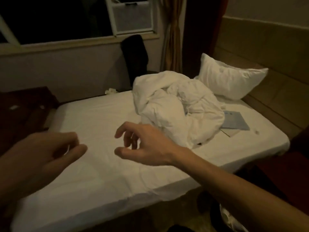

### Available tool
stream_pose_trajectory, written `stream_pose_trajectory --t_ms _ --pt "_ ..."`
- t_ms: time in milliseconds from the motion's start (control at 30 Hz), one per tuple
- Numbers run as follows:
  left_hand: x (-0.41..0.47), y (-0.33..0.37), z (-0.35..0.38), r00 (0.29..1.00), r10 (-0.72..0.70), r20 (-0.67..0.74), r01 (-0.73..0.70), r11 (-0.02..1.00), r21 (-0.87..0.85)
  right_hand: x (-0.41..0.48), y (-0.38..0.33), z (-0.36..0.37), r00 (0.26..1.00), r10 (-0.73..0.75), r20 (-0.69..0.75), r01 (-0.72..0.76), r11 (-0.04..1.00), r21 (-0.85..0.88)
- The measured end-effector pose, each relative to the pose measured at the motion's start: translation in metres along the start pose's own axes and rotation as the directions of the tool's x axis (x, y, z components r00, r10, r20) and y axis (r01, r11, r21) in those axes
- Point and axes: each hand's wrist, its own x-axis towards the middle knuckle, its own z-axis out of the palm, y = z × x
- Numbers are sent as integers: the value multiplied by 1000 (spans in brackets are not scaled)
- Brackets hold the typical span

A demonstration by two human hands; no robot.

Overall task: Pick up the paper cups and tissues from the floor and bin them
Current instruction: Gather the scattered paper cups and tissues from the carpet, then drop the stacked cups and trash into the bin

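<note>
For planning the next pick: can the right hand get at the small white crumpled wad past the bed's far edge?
Probably not. Nothing blocks the small white crumpled wad, but the white mattress lies between it and the right hand.

Dim bedroom, white bed [100, 118], dark window [58, 19]

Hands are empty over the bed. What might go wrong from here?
The left hand and right hand hover over the mattress, not the floor, which barely shows. The small white wad at the far edge is easily missed in dim light. The duvet may hide litter.
</note>
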Motion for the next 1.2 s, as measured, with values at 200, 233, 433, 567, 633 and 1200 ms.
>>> stream_pose_trajectory --t_ms 200,233,433,567,633,1200 --pt "-111 -56 4 875 -484 -4 467 846 -257 80 -29 116 919 -200 341 169 978 119" --pt "-124 -56 3 827 -562 -11 537 796 -281 94 -33 138 888 -232 398 188 971 147" --pt "-231 -99 34 422 -893 -155 811 448 -376 162 -68 283 630 -386 673 214 920 328" --pt "-291 -100 53 117 -979 -166 840 186 -510 172 -99 370 410 -426 806 193 905 380" --pt "-320 -99 66 -14 -991 -130 808 65 -585 169 -113 411 311 -419 853 192 907 376" --pt "-621 -289 141 -593 -788 163 283 -393 -875 162 -286 783 55 -90 994 247 966 74"
